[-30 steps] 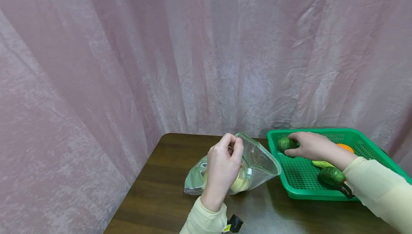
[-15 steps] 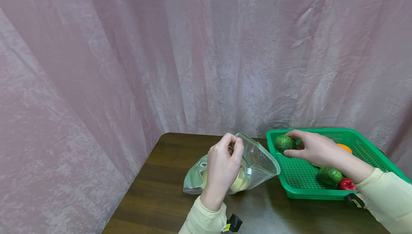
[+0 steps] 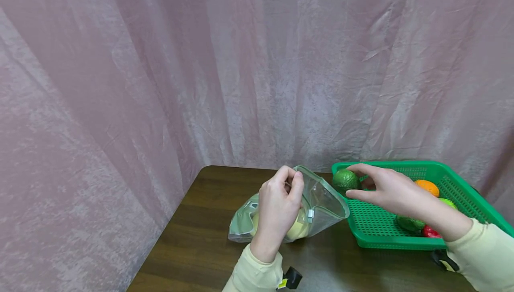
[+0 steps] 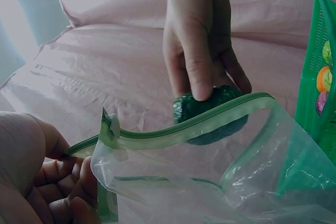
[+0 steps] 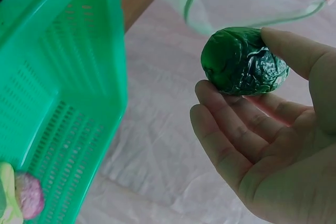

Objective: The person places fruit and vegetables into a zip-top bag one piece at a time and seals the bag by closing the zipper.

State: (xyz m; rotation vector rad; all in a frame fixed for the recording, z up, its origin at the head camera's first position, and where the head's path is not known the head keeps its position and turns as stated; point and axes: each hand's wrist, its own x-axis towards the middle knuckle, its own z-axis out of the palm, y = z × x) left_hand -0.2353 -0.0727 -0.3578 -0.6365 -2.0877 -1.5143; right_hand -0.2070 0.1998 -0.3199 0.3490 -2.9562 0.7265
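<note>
In the head view my left hand pinches the rim of a clear zip bag with green edging and a white slider. A pale yellow item shows inside the bag, partly behind the hand. My right hand holds a small, dark green wrinkled vegetable between thumb and fingers, over the basket's left rim. From the right wrist, this vegetable has one smooth end and sits at the fingertips, close to the bag's mouth. The left wrist view has it overlapping the bag's green rim.
A green perforated basket stands on the right of the brown wooden table. In it lie an orange item, another green wrinkled vegetable, a red item and a light green one. A pink curtain hangs behind.
My right hand has lifted the green vegetable and brought it left, from inside the basket to its left rim near the bag. My left hand keeps its place on the bag.
</note>
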